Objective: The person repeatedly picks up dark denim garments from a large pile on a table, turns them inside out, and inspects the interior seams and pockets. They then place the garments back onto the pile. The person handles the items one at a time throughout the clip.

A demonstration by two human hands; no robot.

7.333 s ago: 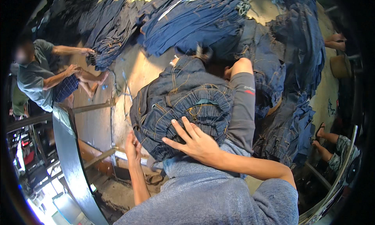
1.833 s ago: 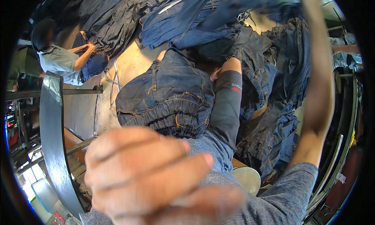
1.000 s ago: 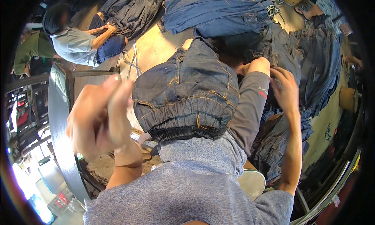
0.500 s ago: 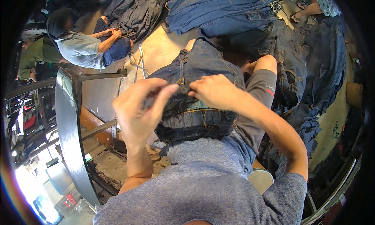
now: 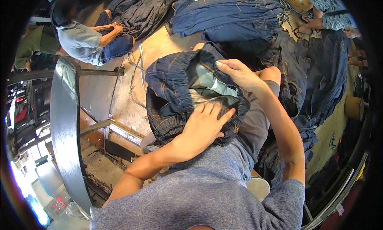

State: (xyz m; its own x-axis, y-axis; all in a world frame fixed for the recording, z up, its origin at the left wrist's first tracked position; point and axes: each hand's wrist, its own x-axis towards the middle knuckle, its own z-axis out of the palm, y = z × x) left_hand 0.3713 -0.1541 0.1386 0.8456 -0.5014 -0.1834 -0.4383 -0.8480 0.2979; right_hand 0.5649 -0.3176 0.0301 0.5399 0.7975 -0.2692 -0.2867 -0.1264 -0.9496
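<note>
Across my lap lies a pair of dark blue denim trousers (image 5: 169,76) with orange stitching and a gathered elastic waist. Its waist gapes, showing pale grey-green lining (image 5: 202,77) inside. My right hand (image 5: 244,75) pinches the far right rim of that opening between thumb and fingers. My left hand (image 5: 201,128) rests on the near side of the waist, fingers spread, their tips at the lining. The legs of the garment are mostly bunched out of sight.
Heaps of blue denim (image 5: 227,16) and darker denim (image 5: 315,74) spread ahead and right. At the left stands a curved dark panel (image 5: 66,138) on a frame. A seated person (image 5: 81,40) works beyond it; others show at the edges. A pale strap (image 5: 137,76) lies on the floor.
The trousers have been turned and their waist opened, exposing the lining. My left hand has come down onto the near waistband; my right hand has moved up and right to the rim.
</note>
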